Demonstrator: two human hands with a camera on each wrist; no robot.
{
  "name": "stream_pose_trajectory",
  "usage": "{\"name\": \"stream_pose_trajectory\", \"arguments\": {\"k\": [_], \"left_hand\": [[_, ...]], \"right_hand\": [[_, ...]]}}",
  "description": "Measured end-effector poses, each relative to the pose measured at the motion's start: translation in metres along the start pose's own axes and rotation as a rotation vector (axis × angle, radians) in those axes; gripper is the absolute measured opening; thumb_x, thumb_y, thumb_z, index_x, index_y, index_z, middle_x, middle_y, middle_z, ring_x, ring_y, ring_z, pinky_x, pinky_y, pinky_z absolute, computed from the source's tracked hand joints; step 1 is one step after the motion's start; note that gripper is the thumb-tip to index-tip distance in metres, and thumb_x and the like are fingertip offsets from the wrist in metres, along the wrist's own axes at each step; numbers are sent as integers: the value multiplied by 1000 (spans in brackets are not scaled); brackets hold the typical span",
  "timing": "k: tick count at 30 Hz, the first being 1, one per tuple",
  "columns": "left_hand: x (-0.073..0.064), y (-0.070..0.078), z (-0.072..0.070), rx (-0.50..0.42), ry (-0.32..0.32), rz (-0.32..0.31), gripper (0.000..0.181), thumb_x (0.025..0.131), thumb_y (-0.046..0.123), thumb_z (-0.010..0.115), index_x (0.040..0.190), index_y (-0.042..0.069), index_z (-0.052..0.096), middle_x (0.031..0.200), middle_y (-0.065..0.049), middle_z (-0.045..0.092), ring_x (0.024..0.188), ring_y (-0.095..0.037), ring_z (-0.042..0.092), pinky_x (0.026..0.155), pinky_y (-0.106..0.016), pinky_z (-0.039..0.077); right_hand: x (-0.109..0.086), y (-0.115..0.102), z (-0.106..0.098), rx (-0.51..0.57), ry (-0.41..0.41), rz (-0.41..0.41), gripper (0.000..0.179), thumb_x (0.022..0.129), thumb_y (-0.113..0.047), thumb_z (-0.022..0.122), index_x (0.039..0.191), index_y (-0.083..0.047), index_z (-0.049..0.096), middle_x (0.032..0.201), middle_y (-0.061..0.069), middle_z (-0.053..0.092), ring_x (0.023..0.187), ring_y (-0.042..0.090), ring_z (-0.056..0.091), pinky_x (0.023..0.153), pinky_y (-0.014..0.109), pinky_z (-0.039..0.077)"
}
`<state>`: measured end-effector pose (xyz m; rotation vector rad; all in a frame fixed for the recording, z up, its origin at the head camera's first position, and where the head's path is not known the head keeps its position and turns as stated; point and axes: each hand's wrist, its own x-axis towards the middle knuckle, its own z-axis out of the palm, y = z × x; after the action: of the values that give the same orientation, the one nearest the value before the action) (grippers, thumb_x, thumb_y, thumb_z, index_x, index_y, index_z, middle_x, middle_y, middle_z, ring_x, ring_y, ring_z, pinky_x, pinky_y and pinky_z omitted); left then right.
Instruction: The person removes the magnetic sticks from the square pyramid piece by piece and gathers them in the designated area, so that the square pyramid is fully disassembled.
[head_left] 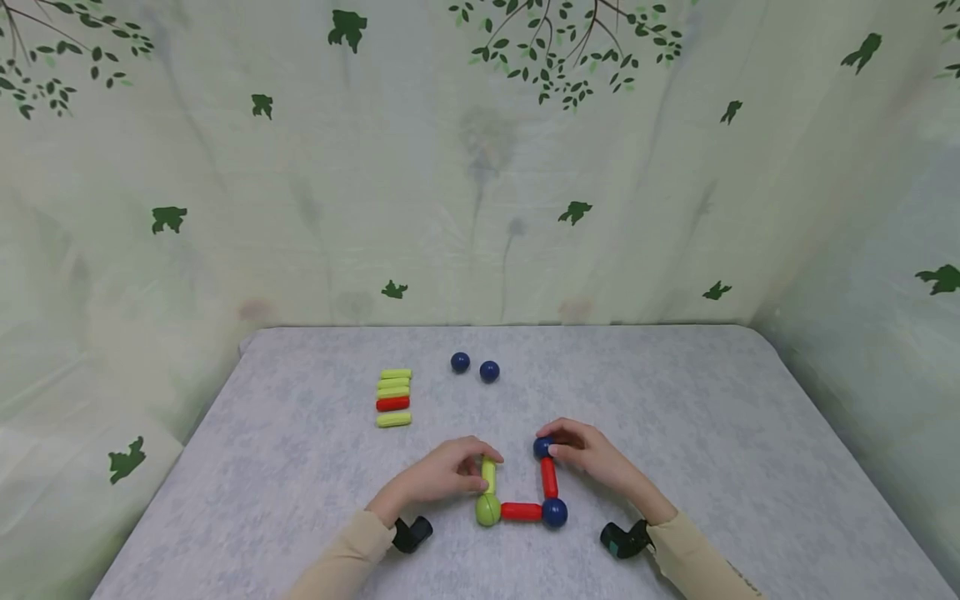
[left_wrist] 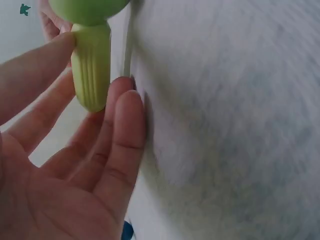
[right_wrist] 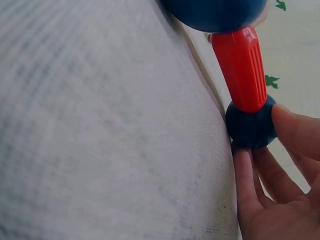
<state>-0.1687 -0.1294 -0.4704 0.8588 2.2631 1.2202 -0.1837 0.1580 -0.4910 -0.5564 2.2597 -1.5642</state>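
Note:
Magnetic-toy-style rods and balls form a U shape on the table in the head view. My left hand (head_left: 448, 468) pinches the yellow-green rod (head_left: 489, 476) of its left side, thumb and fingers at the rod. That rod meets a green ball (head_left: 487, 510) at the near left corner. From there a red rod (head_left: 521, 512) runs right to a blue ball (head_left: 554, 512). A second red rod (right_wrist: 241, 70) leads away from it to another blue ball (right_wrist: 250, 125), which my right hand (head_left: 596, 458) holds between thumb and fingers.
Two loose blue balls, one left (head_left: 461, 362) and one right (head_left: 489, 371), lie farther back. Left of them several yellow-green rods (head_left: 393, 420) and one red rod (head_left: 393, 403) lie in a column. A leaf-printed cloth (head_left: 420, 208) rises behind the grey table (head_left: 675, 400).

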Motion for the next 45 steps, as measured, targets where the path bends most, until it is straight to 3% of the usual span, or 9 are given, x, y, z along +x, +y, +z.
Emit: {"name": "stream_pose_trajectory", "arguments": {"k": [7,13,17,21,25,28,33,39,45], "left_hand": [[4,-3,1,27,147,50,16,84,9,73,97,14,64,95,4,58,80,-13,54,71,-27,49],[0,-3,-8,13,272,11,16,85,7,72,95,16,62,97,5,59,89,-16,57,80,-31,49],[-8,-6,-18,3,420,-47,17,84,3,72,94,14,63,96,3,61,91,-17,57,80,-31,49],[-24,-12,-32,34,578,-145,18,81,3,75,90,14,64,92,2,62,90,-18,55,76,-31,47],[-40,-23,-47,84,674,-238,18,80,2,75,91,11,64,96,-2,63,92,-20,56,79,-35,47],[-48,-31,-55,124,703,-276,18,80,0,74,92,8,63,101,-6,64,93,-23,58,81,-37,48],[-56,-40,-61,187,699,-315,16,81,-2,71,91,5,61,100,-10,60,88,-25,56,76,-38,48],[-54,-43,-62,305,684,-347,16,80,-1,73,87,4,60,87,-8,55,78,-22,52,69,-36,45],[-51,-41,-62,402,709,-339,16,81,2,74,87,4,59,84,-8,52,76,-22,49,67,-37,44]], "right_hand": [[0,-1,-1,-5,-1,-5,27,97,-14,57,121,-3,60,117,9,60,102,23,54,85,31,46],[-1,-2,-1,-1,-4,-14,27,97,-14,57,121,-2,60,118,10,60,102,23,54,85,29,46],[-2,-2,-1,5,1,-19,27,97,-14,57,121,-3,60,118,9,60,103,22,55,86,29,46],[-3,-3,-1,0,0,-43,27,97,-13,56,121,-2,60,117,8,60,102,21,55,85,29,46],[-3,-3,0,-4,4,-34,26,97,-13,57,121,-4,60,117,7,60,102,22,55,85,31,46],[-2,-3,0,2,8,-5,26,96,-13,57,121,-5,61,117,6,60,103,23,54,87,33,45],[-1,-1,-1,0,2,-11,26,96,-13,58,121,-4,61,117,7,60,105,24,53,88,34,45],[-1,1,-1,-5,-2,-22,26,97,-12,57,121,-4,60,117,7,60,107,24,54,90,32,44],[-1,1,-1,-4,-1,-32,26,97,-11,56,121,-4,60,118,7,60,108,25,54,90,30,45]]}}
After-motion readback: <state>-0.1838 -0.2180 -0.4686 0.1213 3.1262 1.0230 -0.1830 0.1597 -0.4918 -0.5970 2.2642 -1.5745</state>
